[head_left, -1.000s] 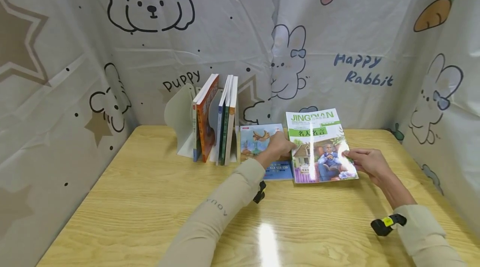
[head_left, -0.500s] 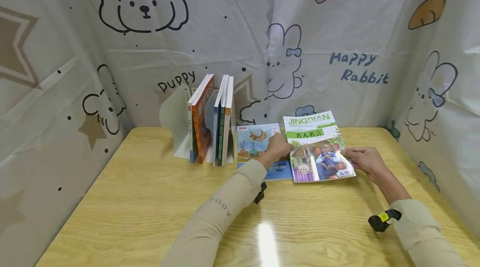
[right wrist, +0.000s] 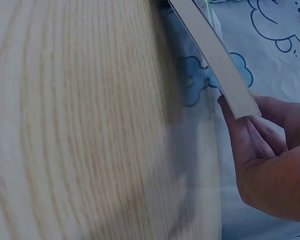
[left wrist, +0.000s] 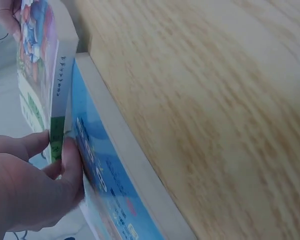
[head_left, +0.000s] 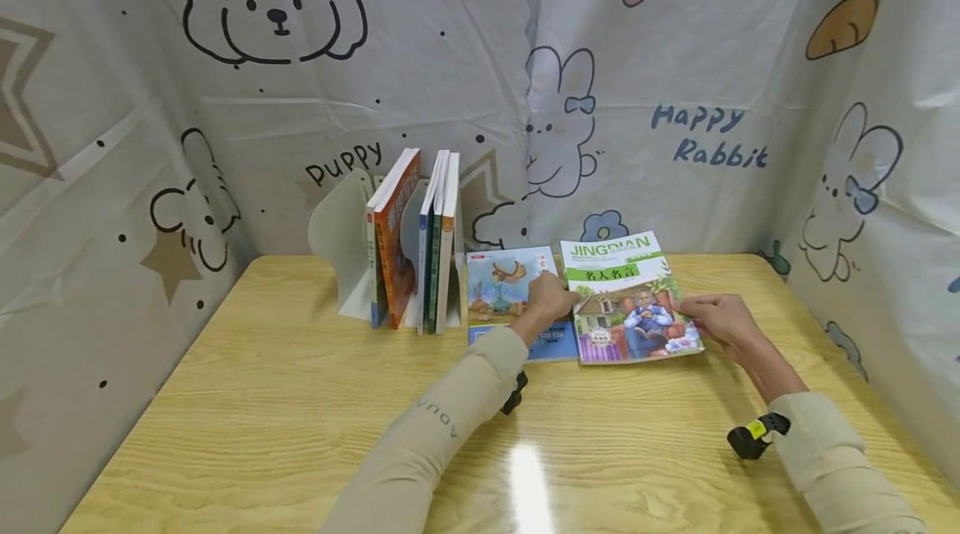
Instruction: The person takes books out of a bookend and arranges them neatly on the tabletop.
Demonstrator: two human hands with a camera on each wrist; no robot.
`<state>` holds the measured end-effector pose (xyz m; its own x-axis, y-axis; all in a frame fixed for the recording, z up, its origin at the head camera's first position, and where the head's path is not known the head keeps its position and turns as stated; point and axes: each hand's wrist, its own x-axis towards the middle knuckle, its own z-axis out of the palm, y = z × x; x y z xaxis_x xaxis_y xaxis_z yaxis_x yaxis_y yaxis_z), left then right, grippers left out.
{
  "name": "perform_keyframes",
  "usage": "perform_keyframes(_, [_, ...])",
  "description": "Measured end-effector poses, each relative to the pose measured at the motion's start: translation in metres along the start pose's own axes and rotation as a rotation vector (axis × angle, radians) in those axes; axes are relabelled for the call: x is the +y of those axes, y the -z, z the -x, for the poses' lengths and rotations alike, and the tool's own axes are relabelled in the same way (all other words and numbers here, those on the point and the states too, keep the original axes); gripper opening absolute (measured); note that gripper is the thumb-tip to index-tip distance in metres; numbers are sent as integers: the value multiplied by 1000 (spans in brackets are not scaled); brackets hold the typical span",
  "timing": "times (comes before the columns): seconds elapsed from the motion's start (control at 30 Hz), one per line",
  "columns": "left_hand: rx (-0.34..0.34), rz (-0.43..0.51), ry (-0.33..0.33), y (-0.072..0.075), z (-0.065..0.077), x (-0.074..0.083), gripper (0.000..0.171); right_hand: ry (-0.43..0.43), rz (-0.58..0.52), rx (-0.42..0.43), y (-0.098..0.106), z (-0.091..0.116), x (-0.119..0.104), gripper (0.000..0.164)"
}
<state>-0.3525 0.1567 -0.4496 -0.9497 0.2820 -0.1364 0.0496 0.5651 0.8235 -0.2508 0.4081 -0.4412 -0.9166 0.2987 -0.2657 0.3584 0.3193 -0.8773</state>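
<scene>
A white and green book (head_left: 626, 301), with a seated figure and a house on its cover, is held between both hands. My left hand (head_left: 547, 301) pinches its spine; the left wrist view shows thumb and fingers on either side of the spine's green end (left wrist: 56, 135). On the opposite edge, my right hand (head_left: 723, 320) grips the pages between thumb and fingers. In the right wrist view this book's edge (right wrist: 215, 55) is tilted and raised off the table. A blue illustrated book (head_left: 495, 284) lies flat beneath my left hand, partly covered by it.
Left of the blue book, several books (head_left: 435, 242) stand upright in a pale bookend rack (head_left: 337, 242). The wooden table (head_left: 300, 426) meets a printed curtain (head_left: 420, 84) at the back and sides.
The white and green book has come down a little, its top edge now lower against the curtain. Both hands keep their hold. The whole scene shifts slightly left as the head view turns.
</scene>
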Motion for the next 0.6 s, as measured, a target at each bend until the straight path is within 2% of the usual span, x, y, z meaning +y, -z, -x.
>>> perform_keyframes(0.37, [9,-35,-37,1,-1,-4,60,-19,23,11,-3,-9,2,56])
perform_keyframes(0.6, [69,-91,-83,-4,-2,-6,61,-13,73,7,-4,-10,2,55])
